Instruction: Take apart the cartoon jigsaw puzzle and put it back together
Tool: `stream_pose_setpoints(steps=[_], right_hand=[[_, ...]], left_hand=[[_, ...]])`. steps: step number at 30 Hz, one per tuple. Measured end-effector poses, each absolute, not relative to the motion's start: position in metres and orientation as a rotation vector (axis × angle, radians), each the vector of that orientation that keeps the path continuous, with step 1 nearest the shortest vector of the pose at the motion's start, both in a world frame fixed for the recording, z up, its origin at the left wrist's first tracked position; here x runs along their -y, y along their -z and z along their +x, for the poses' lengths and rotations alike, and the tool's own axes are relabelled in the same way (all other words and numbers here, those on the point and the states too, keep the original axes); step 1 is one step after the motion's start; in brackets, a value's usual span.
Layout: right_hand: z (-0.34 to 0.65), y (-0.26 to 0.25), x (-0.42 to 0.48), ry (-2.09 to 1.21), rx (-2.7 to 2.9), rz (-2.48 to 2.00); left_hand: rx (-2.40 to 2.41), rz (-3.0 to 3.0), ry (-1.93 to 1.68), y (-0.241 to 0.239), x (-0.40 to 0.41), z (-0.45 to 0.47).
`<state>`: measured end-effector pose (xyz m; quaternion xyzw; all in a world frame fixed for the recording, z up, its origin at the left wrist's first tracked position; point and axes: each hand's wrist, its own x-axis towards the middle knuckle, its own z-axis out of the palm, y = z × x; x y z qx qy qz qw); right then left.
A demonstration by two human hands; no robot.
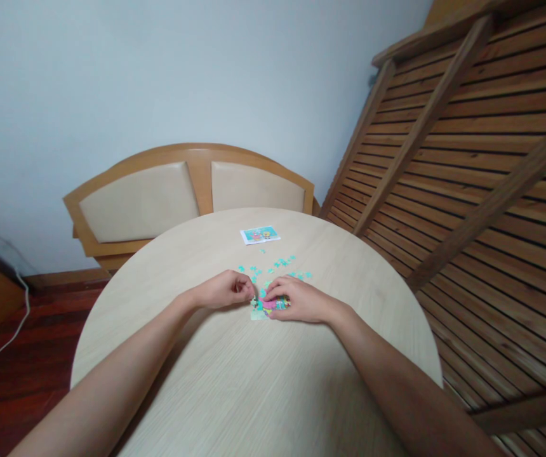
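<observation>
A partly joined jigsaw puzzle point(269, 305) with pink, yellow and teal parts lies flat on the round table point(235, 374). My right hand point(299, 299) lies over its right side, thumb and fingers gripping across it and hiding part of the picture. At the puzzle's left edge is my left hand point(228, 289), its fingers curled in a pinch. Whatever lies between those fingertips is too small to make out. Loose teal puzzle pieces point(282, 261) are scattered just beyond both hands.
A small picture sheet point(260, 235) with cartoon figures lies farther back on the table. Behind the table stands a wooden headboard point(197, 154) with cream panels against the wall. A slatted wooden frame point(444, 165) leans along the right. A white cable point(26, 304) hangs at the left.
</observation>
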<state>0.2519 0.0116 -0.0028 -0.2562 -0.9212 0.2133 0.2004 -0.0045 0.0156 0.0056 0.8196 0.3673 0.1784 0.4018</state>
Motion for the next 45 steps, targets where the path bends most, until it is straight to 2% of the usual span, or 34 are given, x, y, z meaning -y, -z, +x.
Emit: stream_pose_setpoints(steps=[9,15,18,23,30,39,45], right_hand=[[0.246,0.000,-0.012,-0.644,2.496,-0.742],[0.243,-0.003,-0.009,-0.903,2.203,-0.865],[0.247,-0.003,-0.012,-0.915,2.181,-0.896],[0.261,-0.004,-0.021,-0.976,2.237,-0.861],[0.292,-0.011,-0.032,-1.084,2.338,-0.958],[0.306,-0.014,-0.031,-1.465,2.242,-1.172],[0.300,-0.021,-0.024,-1.493,2.253,-1.264]], left_hand=[[-0.950,2.072,-0.601,-0.003,-0.013,0.006],[-0.991,2.021,-0.723,0.000,-0.011,0.022],[-0.984,1.977,-0.746,0.002,-0.010,0.027],[-0.967,2.151,-0.684,0.002,-0.005,0.028],[-0.707,2.635,-0.502,0.000,0.000,0.026],[-0.746,2.656,-0.483,0.004,-0.004,0.019],[-0.769,2.661,-0.452,0.004,-0.004,0.020]])
